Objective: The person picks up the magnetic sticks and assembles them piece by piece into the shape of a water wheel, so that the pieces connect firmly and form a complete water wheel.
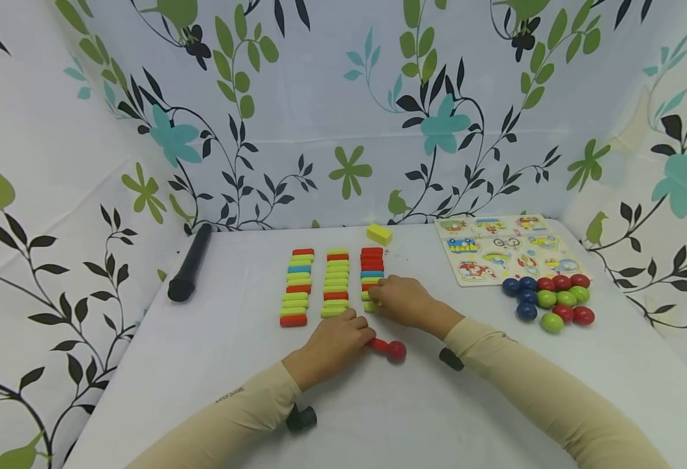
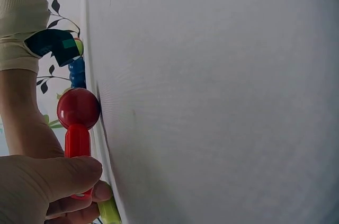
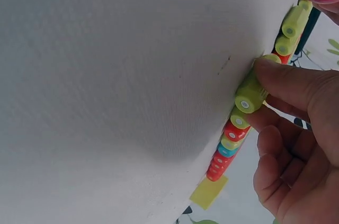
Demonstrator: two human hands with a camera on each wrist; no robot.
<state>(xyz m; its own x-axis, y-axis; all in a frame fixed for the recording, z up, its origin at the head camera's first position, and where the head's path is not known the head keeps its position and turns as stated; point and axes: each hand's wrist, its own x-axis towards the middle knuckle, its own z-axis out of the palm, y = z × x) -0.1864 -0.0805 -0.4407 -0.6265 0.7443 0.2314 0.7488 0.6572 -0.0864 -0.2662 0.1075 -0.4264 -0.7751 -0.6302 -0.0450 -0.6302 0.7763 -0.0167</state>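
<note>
My left hand pinches a ribbed red rod with a darker red ball at its end, low over the white table. Beyond it, my right hand pinches a small lime-green cylinder between thumb and fingers, at the near end of the right column of cylinders. That column runs away from me in red, blue and green pieces, its near part partly covered by the right hand. To its left lie a middle column and a left column of similar small cylinders.
A yellow block sits behind the right column. Far right, a picture puzzle board lies behind blue, red and green balls. A black microphone lies at the left. Patterned cloth hangs along the back and sides.
</note>
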